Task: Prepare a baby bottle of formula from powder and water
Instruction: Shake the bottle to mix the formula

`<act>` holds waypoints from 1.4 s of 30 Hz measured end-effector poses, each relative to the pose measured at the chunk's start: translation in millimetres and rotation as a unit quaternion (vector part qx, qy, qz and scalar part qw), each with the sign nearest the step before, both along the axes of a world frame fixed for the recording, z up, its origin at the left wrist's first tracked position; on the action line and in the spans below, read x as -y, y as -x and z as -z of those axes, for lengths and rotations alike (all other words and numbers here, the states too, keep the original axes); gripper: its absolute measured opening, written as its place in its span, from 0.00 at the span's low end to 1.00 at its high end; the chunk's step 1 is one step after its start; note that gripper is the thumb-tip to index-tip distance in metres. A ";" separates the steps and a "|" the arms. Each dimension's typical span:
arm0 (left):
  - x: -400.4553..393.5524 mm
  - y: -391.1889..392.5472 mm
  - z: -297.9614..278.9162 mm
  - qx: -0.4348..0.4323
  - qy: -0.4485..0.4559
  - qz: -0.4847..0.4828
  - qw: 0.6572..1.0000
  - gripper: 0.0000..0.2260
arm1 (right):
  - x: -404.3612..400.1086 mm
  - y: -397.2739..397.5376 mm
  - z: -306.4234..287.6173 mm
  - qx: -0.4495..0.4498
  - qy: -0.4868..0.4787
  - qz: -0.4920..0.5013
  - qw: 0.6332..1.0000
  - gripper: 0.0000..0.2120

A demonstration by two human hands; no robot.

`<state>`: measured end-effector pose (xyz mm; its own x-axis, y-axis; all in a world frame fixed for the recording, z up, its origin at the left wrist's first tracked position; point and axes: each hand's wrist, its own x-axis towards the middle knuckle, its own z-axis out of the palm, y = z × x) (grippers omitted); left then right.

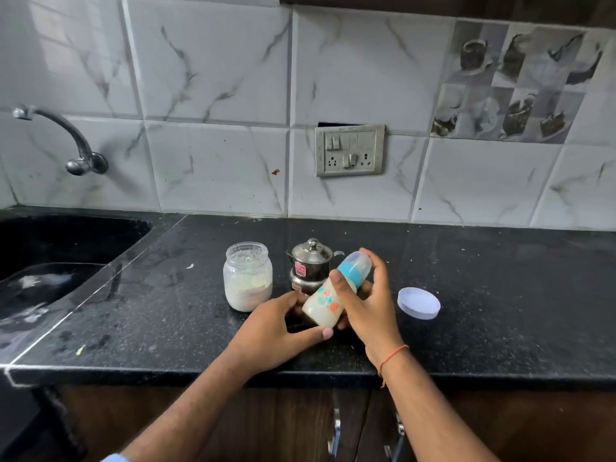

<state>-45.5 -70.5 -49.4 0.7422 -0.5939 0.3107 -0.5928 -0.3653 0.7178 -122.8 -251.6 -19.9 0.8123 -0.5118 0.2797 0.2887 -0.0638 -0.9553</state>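
**Both hands holding the tilted baby bottle over the counter**

A black stone counter [500, 295] is carrying an open plastic jar [247, 276] partly filled with pale powder, with a small lidded steel pot [310, 265] standing just beside it to the right. The jar's white lid [419, 303] is lying apart on the right. A sink [50, 255] is sitting at far left beneath a wall tap [66, 141], and a switch plate [349, 150] is showing on the tiled wall. The pot is sitting directly behind the hands, partly hidden by them.

The baby bottle [328, 300], capped and filled with milky liquid, is leaning up to the right above the counter. The right hand [366, 301] is curling its fingers around the bottle's upper body below the blue collar. The left hand [276, 328] is cupping the bottle's base, thumb reaching under it.
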 end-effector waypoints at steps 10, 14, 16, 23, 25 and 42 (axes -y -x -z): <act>-0.3 2.5 -3.1 -0.022 -0.003 0.062 0.998 0.22 | 6.1 -0.6 2.9 0.006 -0.047 -0.166 0.985 0.50; 0.9 3.2 -0.5 -0.001 0.037 0.039 0.999 0.35 | 21.1 1.6 -1.5 0.082 -0.211 -0.029 0.974 0.51; 0.6 3.5 0.2 -0.006 0.064 0.037 0.997 0.35 | 18.9 4.1 -1.1 0.040 -0.165 -0.068 0.983 0.50; 1.1 2.6 1.6 -0.016 0.076 0.040 0.996 0.33 | 21.6 3.4 -0.2 0.083 -0.201 -0.008 0.976 0.31; 0.9 2.4 1.5 -0.013 0.070 0.042 0.997 0.35 | 15.1 2.8 1.8 0.036 -0.124 -0.046 0.991 0.38; 0.9 1.1 1.3 0.010 0.065 0.042 0.997 0.33 | 11.8 1.0 0.9 0.044 -0.171 0.011 0.984 0.39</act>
